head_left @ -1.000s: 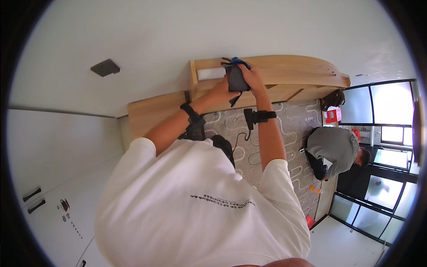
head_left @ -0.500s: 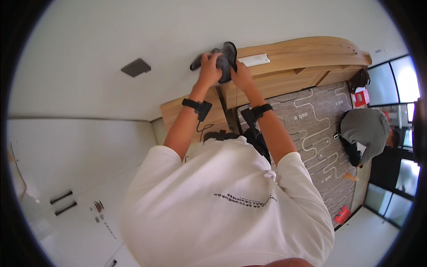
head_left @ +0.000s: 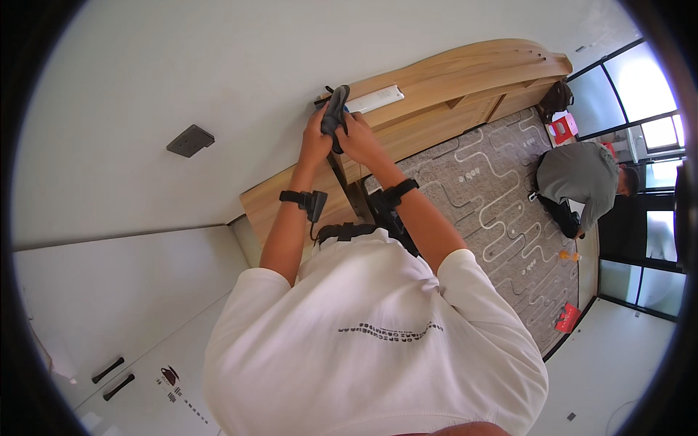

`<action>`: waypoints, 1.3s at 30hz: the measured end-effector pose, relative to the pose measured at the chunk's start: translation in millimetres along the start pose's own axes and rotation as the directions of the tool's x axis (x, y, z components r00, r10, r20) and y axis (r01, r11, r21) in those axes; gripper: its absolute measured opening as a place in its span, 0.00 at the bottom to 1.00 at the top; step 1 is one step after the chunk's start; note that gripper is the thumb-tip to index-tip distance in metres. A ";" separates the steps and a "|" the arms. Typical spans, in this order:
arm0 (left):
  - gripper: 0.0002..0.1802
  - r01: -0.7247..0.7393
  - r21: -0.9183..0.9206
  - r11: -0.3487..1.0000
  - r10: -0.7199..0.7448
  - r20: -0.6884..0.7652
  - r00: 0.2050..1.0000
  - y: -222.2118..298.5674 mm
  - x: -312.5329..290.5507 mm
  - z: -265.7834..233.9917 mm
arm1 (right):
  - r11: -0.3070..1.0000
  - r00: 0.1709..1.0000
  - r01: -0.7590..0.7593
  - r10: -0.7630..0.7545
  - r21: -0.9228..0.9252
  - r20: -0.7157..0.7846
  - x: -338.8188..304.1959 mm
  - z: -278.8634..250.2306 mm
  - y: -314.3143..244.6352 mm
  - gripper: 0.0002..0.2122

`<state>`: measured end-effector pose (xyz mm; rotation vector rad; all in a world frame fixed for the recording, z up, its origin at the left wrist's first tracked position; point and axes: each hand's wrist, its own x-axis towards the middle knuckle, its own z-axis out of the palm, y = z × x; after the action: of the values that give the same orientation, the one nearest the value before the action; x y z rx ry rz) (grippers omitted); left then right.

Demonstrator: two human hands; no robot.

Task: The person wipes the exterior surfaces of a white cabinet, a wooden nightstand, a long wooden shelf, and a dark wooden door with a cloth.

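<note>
Between my two hands is a soft, dark grey item [head_left: 334,109] with black edging, narrow and curved, standing nearly on end. I cannot make out its kind. My left hand [head_left: 315,138] is closed on its left side. On the opposite side my right hand [head_left: 358,140] grips it, thumb towards the grey face. Both hands are held at the near left end of a wooden ledge [head_left: 443,73]. A small black thing [head_left: 321,100] shows just beyond my left fingers. A long white flat object [head_left: 378,98] lies on the ledge, right of the grey item.
A dark wall plate [head_left: 190,140] is on the wall to the left. Below my hands is a lower wooden surface [head_left: 265,190]. At the right, a person in grey [head_left: 582,174] bends over the patterned floor [head_left: 502,211], near red and white boxes [head_left: 563,127].
The grey item was spread wide and blurred; now it is narrow and upright between my hands. My hands have come closer together. The whole view has shifted.
</note>
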<state>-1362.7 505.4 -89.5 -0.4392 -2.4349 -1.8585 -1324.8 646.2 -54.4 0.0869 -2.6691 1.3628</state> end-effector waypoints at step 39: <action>0.41 0.256 0.220 0.941 -0.247 -0.068 0.967 -0.2 -66.0 86.3 | 0.913 0.989 0.151 -0.142 -0.378 0.051 -25.1 -47.8 92.4 0.26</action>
<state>-1288.0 574.6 -127.4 -0.0788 -2.7435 -1.6159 -1306.0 738.8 -104.6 0.2538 -2.8238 0.7841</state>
